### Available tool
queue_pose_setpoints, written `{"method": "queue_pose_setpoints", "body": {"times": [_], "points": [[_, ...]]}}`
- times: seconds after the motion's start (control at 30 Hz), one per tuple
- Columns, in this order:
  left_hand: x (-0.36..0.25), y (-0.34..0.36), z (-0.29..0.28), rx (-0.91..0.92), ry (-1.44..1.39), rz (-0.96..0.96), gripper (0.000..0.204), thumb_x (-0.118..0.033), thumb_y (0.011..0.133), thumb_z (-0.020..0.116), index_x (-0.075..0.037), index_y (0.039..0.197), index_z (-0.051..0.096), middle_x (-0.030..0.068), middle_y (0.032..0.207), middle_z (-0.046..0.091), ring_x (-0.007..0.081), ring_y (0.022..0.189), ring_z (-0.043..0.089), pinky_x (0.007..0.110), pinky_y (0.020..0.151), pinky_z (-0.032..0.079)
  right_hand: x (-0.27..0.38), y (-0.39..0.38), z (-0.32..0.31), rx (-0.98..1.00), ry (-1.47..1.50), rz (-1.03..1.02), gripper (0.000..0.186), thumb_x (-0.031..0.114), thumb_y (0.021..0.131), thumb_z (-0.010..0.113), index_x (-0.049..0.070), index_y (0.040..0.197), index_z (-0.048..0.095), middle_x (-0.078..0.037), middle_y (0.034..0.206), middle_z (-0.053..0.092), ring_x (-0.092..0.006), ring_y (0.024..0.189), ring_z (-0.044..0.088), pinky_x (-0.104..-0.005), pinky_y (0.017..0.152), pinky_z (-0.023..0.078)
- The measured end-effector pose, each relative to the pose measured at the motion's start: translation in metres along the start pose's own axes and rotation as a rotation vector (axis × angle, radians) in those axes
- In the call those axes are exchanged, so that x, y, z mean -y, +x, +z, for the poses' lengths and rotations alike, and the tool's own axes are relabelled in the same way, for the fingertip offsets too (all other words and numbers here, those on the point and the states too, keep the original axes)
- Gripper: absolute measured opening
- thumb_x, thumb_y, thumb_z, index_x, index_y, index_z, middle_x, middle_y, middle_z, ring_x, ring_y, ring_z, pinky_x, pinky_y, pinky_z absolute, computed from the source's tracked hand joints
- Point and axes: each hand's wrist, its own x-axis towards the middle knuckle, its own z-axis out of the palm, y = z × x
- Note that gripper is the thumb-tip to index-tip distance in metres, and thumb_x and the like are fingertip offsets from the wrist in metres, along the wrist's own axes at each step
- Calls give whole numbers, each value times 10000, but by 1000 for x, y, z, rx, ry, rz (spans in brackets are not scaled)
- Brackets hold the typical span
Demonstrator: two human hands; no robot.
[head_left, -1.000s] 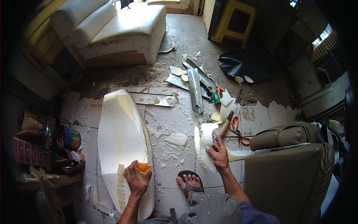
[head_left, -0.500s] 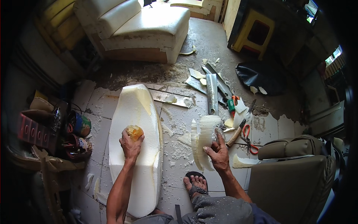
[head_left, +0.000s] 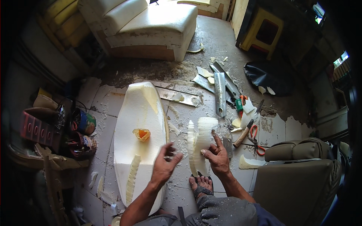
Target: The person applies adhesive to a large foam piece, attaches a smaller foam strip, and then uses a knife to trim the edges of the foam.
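Note:
A long white foam seat pad (head_left: pixel 124 116) lies in front of me on the floor. On it rests a crumpled amber lump (head_left: pixel 141 135), like dried glue, and below that a narrow ridged foam strip (head_left: pixel 132 179). My left hand (head_left: pixel 164 164) hovers over the pad's right edge, fingers apart, holding nothing. Between the thumb and fingers of my right hand (head_left: pixel 219 160) is a curved, ridged foam offcut (head_left: pixel 206 132). A thinner foam piece (head_left: pixel 191 148) hangs beside it; whether the two are joined I cannot tell.
Metal strips (head_left: pixel 220 94), a wooden-handled knife (head_left: pixel 243 136) and red-handled scissors (head_left: pixel 254 140) lie at the right. A brown padded seat (head_left: pixel 298 188) stands near right, cans (head_left: pixel 83 122) at the left, a cream sofa seat (head_left: pixel 154 28) at the back. Foam crumbs litter the tiles.
My left hand has let go of the amber lump and moved right, toward my right hand. A foam strip now lies on the pad. My right hand still holds the offcut.

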Motion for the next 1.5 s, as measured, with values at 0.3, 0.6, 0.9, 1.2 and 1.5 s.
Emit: {"method": "queue_pose_setpoints", "body": {"times": [0.3, 0.6, 0.9, 1.2, 1.5], "points": [[37, -4, 2, -83, -399, -100, 213, -147, 994, 704, 14, 1134, 700, 38, 963, 721, 116, 853, 638, 290, 845, 519, -23, 19, -28, -262, -163, -167, 770, -37, 935, 614, 14, 1605, 237, -119, 1170, 702, -143, 1013, 665, -302, 869, 550], [42, -13, -8, -13, -565, -147, 228, -145, 1029, 638, 17, 1189, 627, 87, 1024, 705, 179, 905, 679, 351, 897, 547, 8, 19, -83, -675, -1449, -431, 821, 83, 869, 650, 21, 1599, 280, -265, 1201, 605, -417, 1067, 644, -486, 926, 521], [51, -13, 2, 20, -502, -187, 197, -120, 1019, 649, 1, 1172, 621, 83, 999, 694, 192, 894, 682, 334, 857, 551, -19, 29, -54, -415, -1521, -624, 611, 133, 955, 597, -21, 1517, 413, -184, 1012, 722, -301, 754, 701, -423, 710, 568], [27, -14, 15, -374, 717, 817, 264, 20, 793, 783, -44, 1026, 677, 101, 884, 642, 285, 786, 647, 392, 684, 542, -39, 11, -4, 132, 102, 271, 634, 79, 1005, 601, -61, 1535, 285, -186, 1174, 660, -244, 984, 713, -351, 824, 610], [36, -14, 19, -259, 906, 821, 319, -49, 806, 792, -53, 1104, 680, 100, 952, 636, 284, 836, 648, 395, 710, 546, -61, 25, 18, -18, 320, 251, 673, -14, 936, 701, -30, 1497, 330, -151, 1165, 663, -241, 1041, 703, -403, 922, 620]]}}
